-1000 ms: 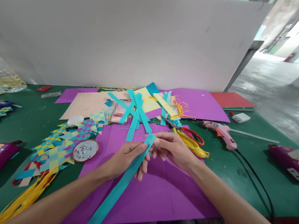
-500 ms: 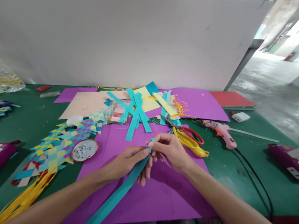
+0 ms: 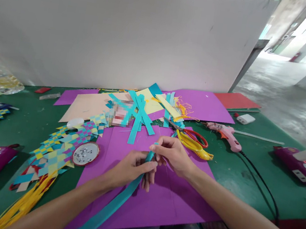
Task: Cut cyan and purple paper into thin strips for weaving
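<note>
A long teal paper strip (image 3: pixel 110 209) runs from the lower edge of the view up to my two hands. My left hand (image 3: pixel 138 168) is closed on it, with the thumb lying across the strip. At its upper end, my right hand (image 3: pixel 168 152) pinches the narrow tip between thumb and fingers. Both hands are held over a large purple sheet (image 3: pixel 174 199). Just beyond them, several cut teal strips (image 3: pixel 138 122) lie crossed in a loose pile. Yellow-handled scissors (image 3: pixel 194 146) and a red-handled pair (image 3: pixel 200 138) rest beyond my right hand.
A pink glue gun (image 3: pixel 226 136) with its cord lies on the right, near a purple power strip (image 3: pixel 303 165). Woven paper pieces (image 3: pixel 62 144) with yellow tassels and a round dish (image 3: pixel 86 154) of small beads or eyes are on the left. A white board (image 3: pixel 123 44) stands behind.
My left thumb has slid a little down and right along the strip, exposing more of its upper end. The strip's loose part now bows more. My right hand keeps its pinch.
</note>
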Demonstrator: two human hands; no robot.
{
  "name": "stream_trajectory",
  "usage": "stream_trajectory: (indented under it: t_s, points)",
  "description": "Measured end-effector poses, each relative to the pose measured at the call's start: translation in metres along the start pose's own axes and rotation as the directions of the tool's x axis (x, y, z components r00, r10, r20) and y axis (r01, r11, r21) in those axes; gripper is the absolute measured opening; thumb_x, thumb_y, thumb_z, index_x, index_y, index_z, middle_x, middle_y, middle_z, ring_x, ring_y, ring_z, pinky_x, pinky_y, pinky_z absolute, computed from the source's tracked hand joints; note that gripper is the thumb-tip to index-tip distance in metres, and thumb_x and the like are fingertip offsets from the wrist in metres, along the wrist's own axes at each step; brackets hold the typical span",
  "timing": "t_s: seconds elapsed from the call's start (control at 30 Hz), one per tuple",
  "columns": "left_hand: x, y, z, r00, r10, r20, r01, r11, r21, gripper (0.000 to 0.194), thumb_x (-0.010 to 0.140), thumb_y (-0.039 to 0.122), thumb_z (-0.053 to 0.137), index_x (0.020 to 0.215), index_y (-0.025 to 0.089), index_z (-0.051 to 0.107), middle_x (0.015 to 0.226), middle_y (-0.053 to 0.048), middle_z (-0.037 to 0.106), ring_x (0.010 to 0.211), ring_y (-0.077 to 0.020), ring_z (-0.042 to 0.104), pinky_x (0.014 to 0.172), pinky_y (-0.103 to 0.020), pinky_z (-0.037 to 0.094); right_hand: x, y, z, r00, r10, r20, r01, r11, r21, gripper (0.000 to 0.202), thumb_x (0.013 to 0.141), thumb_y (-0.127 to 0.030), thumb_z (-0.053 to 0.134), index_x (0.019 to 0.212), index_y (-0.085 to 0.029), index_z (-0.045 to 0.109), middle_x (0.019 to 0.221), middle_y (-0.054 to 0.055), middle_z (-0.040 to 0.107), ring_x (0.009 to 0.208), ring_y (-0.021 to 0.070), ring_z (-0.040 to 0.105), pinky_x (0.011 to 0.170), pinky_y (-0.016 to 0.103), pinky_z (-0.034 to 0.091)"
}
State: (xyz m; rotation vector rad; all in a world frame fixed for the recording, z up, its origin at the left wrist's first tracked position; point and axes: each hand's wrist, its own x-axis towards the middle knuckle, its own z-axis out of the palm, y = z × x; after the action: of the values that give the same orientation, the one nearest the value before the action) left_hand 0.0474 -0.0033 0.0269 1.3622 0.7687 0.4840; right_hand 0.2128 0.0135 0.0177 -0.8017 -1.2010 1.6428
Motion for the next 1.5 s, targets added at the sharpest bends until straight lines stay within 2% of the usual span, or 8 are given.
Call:
stream_trajectory:
  t_s: [0.2,0.53,0.7,1.0,1.23,1.33,1.43,1.5]
  points:
    - [-0.001,-0.001,0.003,1.0,-0.005,-0.001,0.005,0.995,-0.096,0.029,0.087,0.04,0.054,0.077,0.013,0.055,0.059,-0.003,0.065,0.045,-0.014,0.064,0.043,-0.022,0.051,-0.002,-0.002,0.002,1.0,0.014,-0.004,-0.014,1.0,0.018,0.034,0.067,-0.038,0.076,0.06,-0.017,0.05,0.044,-0.006,0.052,0.034,0.0068,0.046,0.035,0.019,0.029]
    - [0.001,0.001,0.004,0.999,0.004,-0.054,-0.009,0.996,-0.086,0.034,0.084,0.045,0.057,0.075,0.012,0.057,0.06,-0.004,0.066,0.044,-0.0148,0.064,0.043,-0.024,0.051,-0.002,-0.004,0.005,1.0,-0.023,-0.014,0.022,0.999,-0.028,0.036,0.064,-0.039,0.078,0.058,-0.016,0.05,0.044,-0.007,0.048,0.036,0.0054,0.043,0.038,0.019,0.029]
    - [0.001,-0.003,0.003,1.0,0.007,-0.027,-0.01,0.995,-0.097,0.034,0.088,0.043,0.051,0.076,0.011,0.058,0.061,-0.006,0.067,0.046,-0.0158,0.065,0.044,-0.024,0.051,-0.003,-0.002,0.007,0.998,-0.068,-0.016,0.068,0.997,-0.031,0.038,0.064,-0.04,0.078,0.058,-0.016,0.049,0.046,-0.007,0.047,0.039,0.0052,0.044,0.041,0.019,0.031]
    - [-0.001,0.0,0.004,1.0,0.019,0.012,-0.017,0.993,-0.114,0.036,0.092,0.04,0.045,0.076,0.011,0.059,0.062,-0.006,0.067,0.048,-0.0156,0.065,0.046,-0.024,0.051,-0.006,-0.001,0.009,0.996,-0.06,0.067,0.058,0.998,0.031,0.034,0.069,-0.038,0.075,0.064,-0.018,0.048,0.045,-0.007,0.051,0.036,0.008,0.05,0.039,0.019,0.035]
    - [-0.001,-0.001,0.003,1.0,0.025,0.006,-0.024,0.995,-0.096,0.035,0.092,0.04,0.045,0.076,0.012,0.058,0.063,-0.007,0.067,0.048,-0.0159,0.065,0.045,-0.024,0.052,-0.004,-0.004,0.006,0.992,-0.047,0.117,0.044,0.999,0.026,0.03,0.07,-0.037,0.074,0.068,-0.016,0.052,0.049,-0.005,0.055,0.04,0.0087,0.053,0.045,0.021,0.038]
    - [-0.002,0.001,0.002,0.998,0.051,-0.026,-0.053,0.995,-0.079,0.033,0.092,0.038,0.044,0.077,0.012,0.057,0.063,-0.006,0.066,0.047,-0.0152,0.065,0.045,-0.024,0.051,-0.002,-0.008,0.001,0.99,0.003,0.14,0.002,0.999,-0.032,0.026,0.074,-0.037,0.071,0.073,-0.015,0.057,0.054,-0.004,0.056,0.045,0.0077,0.052,0.045,0.021,0.035]
    - [-0.002,0.002,0.001,0.998,0.06,-0.037,-0.062,0.996,-0.065,0.033,0.092,0.038,0.044,0.077,0.012,0.057,0.062,-0.005,0.065,0.047,-0.0147,0.064,0.045,-0.023,0.051,-0.002,-0.009,-0.004,0.995,-0.007,0.099,0.022,0.989,-0.146,0.023,0.076,-0.035,0.068,0.071,-0.014,0.06,0.054,-0.004,0.053,0.046,0.0057,0.045,0.043,0.02,0.028]
    - [-0.001,0.001,0.001,0.998,0.051,-0.03,-0.053,0.996,-0.066,0.033,0.092,0.039,0.044,0.077,0.012,0.056,0.062,-0.005,0.065,0.047,-0.0147,0.064,0.045,-0.023,0.051,-0.002,-0.009,-0.006,0.996,-0.02,0.084,0.034,0.983,-0.18,0.025,0.077,-0.035,0.067,0.067,-0.014,0.059,0.055,-0.003,0.052,0.047,0.0061,0.045,0.045,0.021,0.03]
